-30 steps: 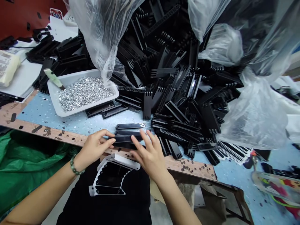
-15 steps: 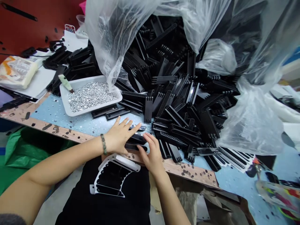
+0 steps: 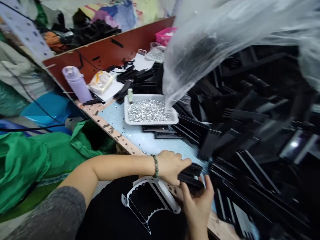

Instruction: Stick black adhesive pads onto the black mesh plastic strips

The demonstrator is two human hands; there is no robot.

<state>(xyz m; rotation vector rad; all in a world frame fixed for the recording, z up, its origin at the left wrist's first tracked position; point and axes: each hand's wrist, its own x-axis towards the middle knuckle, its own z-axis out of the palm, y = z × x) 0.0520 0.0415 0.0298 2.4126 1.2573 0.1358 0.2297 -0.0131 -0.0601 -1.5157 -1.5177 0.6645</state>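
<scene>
Black strips (image 3: pixel 192 174) sit bunched at the table (image 3: pixel 150 141) edge, your left hand (image 3: pixel 171 166) clasping them above, right hand (image 3: pixel 200 200) gripping below; squaring them likely needs even pressure.

Black plastic strips (image 3: pixel 190 174): smooth, semi-gloss. White plastic tray (image 3: pixel 150 123): matt; its metal pieces (image 3: pixel 147 111) glitter. Bag (image 3: pixel 212 43) above tray: clear crinkled film. Bench edge (image 3: pixel 117 136) before tray: worn wood.

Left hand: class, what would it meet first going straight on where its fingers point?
It grips the stack of flat black strips; beyond, likely the heap of black toothed plastic parts.
</scene>
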